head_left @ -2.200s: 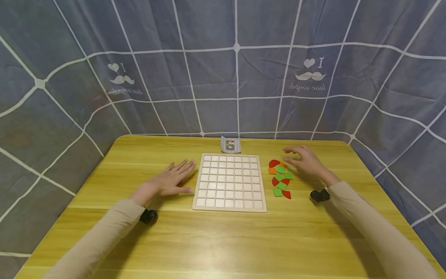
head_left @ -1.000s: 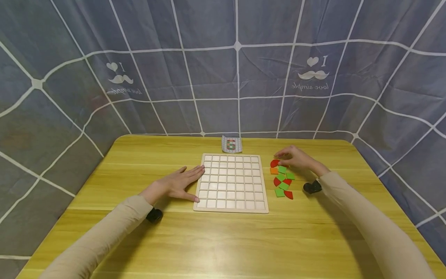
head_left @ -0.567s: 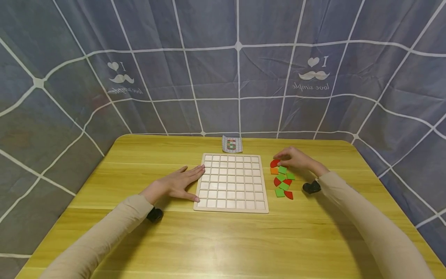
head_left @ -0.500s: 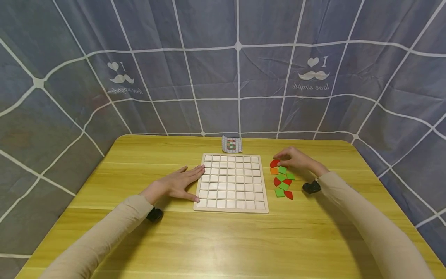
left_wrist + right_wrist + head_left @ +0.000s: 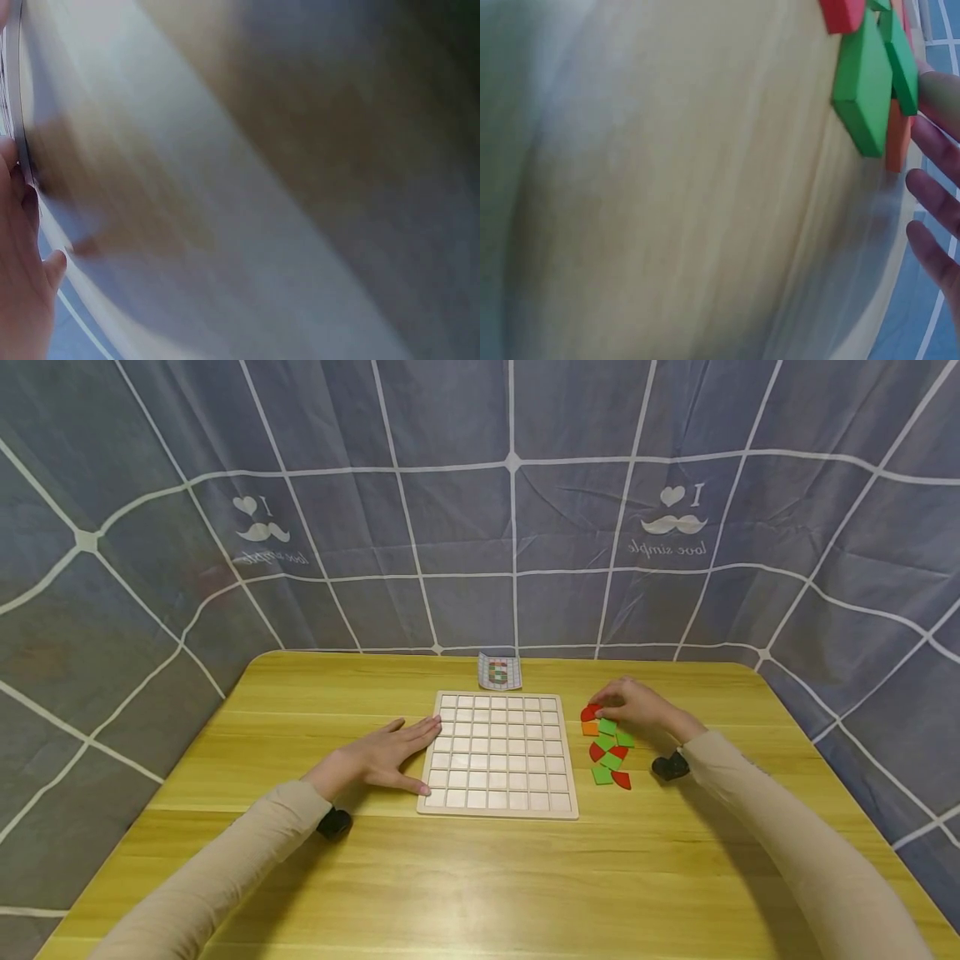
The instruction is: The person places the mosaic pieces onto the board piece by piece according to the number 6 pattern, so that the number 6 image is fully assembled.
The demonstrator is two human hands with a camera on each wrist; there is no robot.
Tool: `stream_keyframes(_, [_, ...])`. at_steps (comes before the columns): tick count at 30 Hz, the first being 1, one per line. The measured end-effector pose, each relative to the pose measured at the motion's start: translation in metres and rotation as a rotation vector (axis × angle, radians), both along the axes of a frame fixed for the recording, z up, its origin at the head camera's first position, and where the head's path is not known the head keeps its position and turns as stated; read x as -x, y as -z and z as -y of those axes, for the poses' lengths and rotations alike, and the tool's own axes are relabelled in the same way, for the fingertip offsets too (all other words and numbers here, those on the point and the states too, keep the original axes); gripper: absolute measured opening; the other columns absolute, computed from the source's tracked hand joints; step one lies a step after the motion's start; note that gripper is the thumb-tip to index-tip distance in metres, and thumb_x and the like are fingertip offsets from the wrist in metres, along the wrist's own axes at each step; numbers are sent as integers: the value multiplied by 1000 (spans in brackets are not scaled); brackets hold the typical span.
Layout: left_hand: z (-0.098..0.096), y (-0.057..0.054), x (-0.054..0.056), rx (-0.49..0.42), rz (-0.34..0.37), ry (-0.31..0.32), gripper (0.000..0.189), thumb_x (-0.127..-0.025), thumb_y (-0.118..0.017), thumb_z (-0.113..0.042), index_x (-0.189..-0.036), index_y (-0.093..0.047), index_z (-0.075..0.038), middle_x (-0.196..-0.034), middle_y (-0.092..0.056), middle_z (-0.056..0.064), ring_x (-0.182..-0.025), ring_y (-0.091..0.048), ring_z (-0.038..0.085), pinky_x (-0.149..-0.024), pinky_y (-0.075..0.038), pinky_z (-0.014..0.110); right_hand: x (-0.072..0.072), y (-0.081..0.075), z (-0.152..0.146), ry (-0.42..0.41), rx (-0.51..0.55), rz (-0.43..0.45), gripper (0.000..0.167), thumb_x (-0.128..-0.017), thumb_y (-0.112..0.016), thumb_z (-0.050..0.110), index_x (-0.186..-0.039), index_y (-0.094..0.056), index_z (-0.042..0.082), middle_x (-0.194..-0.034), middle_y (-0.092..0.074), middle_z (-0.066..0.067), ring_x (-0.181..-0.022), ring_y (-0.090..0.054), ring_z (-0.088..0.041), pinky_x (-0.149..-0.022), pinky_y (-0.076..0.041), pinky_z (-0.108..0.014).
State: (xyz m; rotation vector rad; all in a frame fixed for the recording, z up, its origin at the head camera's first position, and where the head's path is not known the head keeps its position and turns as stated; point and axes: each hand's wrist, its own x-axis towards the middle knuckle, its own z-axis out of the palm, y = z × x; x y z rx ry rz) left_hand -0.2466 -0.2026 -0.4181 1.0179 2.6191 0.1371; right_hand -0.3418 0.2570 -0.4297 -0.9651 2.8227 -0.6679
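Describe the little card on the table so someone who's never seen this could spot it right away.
On the wooden table, find the big square board. Just beyond its far edge lies the card, pale and slightly curled. It alone carries a small multicoloured pattern, unlike the blank board and the plain-coloured loose pieces.

On the yellow wood-grain desk (image 5: 480, 885), the left hand (image 5: 386, 755) rests at the left rim of the square pale-wooden grid board (image 5: 498, 754), behind which lies the small printed paper card (image 5: 499, 672), with the grey white-lined fabric curtain (image 5: 442, 518) beyond. Right of the board, flat red, green and orange tiles (image 5: 611, 762) form a straggling cluster: the red rounded tile (image 5: 588, 713) farthest back beside the right hand (image 5: 637, 703), the red quarter-circle tile (image 5: 621, 781) frontmost, just right of a green square tile (image 5: 602, 775).
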Motion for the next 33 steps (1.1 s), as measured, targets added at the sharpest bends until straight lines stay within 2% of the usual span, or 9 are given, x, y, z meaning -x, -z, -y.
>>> stream_keyframes(5, [0, 0, 0, 3, -2, 8, 105, -84, -57, -65, -155, -8, -7, -163, -2, 11, -150, -10, 28, -121, -7, 56, 0, 1, -1, 6, -7, -13, 27, -87, -72, 17, -111, -72, 5, -107, -70, -9, -106, -56, -30, -95, -44, -49])
stream_keyframes(12, [-1, -1, 0, 16, 5, -2, 106, -83, -57, -67, -156, -7, -8, -163, -1, 9, -150, -10, 25, -121, -7, 54, -1, 0, -2, 34, 10, 44, 28, -86, -73, 18, -111, -73, 7, -106, -69, -8, -100, -60, -25, -87, -52, -43])
stream_keyframes(17, [-1, 0, 0, 13, 0, 1, 106, -83, -57, -68, -156, -7, -8, -163, -2, 9, -150, -10, 26, -121, -7, 54, -3, -1, -1, 44, 10, 29, 26, -85, -73, 20, -107, -74, 7, -103, -70, -7, -96, -61, -23, -84, -52, -42])
stream_keyframes(20, [-1, 1, 1, 11, -4, 2, 106, -83, -57, -68, -156, -7, -8, -163, -2, 9, -150, -11, 26, -121, -7, 54, -4, -2, -1, 66, 13, 28, 25, -86, -73, 23, -106, -74, 8, -103, -70, -6, -96, -62, -22, -84, -52, -41])
stream_keyframes(27, [0, 1, 0, -14, -12, 8, 106, -83, -58, -67, -155, -10, -6, -163, -5, 13, -149, -15, 29, -120, -10, 56, -8, -5, 0, 192, 30, 53, 28, -85, -74, 32, -105, -75, 12, -97, -73, -2, -84, -66, -15, -76, -53, -36])
stream_keyframes(33, [-1, 1, 0, 5, -7, -6, 106, -83, -56, -69, -156, -8, -9, -163, -3, 9, -150, -12, 26, -121, -8, 54, -11, -10, 3, 226, 12, 1, 34, -82, -76, 34, -106, -75, 9, -94, -74, -4, -77, -63, -15, -68, -51, -30])
